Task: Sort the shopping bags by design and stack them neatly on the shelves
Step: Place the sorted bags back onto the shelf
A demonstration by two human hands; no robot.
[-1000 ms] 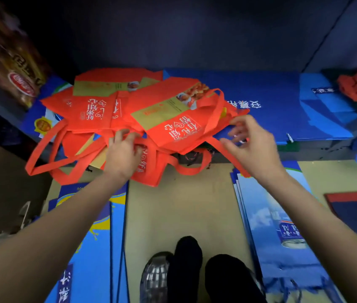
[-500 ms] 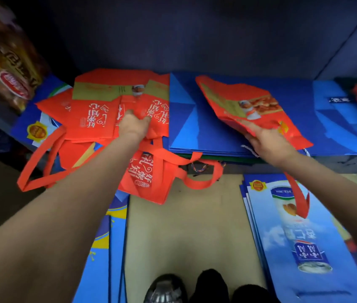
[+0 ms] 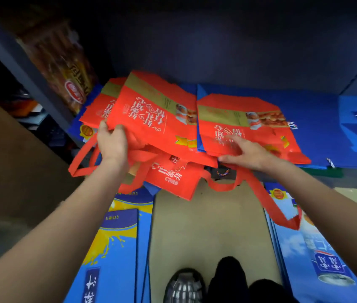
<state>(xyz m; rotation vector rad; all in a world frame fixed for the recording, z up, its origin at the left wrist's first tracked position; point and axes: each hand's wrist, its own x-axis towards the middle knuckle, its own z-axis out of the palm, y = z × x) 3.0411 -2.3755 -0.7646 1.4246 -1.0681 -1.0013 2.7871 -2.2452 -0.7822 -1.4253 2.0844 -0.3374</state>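
Observation:
Several red shopping bags with white lettering and a gold band lie on the shelf. My left hand (image 3: 112,142) grips the near edge of a tilted red bag (image 3: 151,114) raised over the loose red pile (image 3: 171,176). My right hand (image 3: 247,153) rests with straight fingers on a second red bag (image 3: 245,123), which lies flat on the blue bags (image 3: 317,127) to the right. Red handles (image 3: 269,206) hang over the shelf's front edge.
Brown printed packages (image 3: 64,68) stand at the shelf's left end behind a grey upright (image 3: 20,66). Blue bags with an orange splash (image 3: 116,248) lie on the floor at left, blue bags with a can picture (image 3: 317,259) at right. My shoes (image 3: 186,285) stand between them.
My left hand has lifted a red bag from the pile and tilted it up. The red bag under my right hand has settled flat on the blue stack, nearer the pile.

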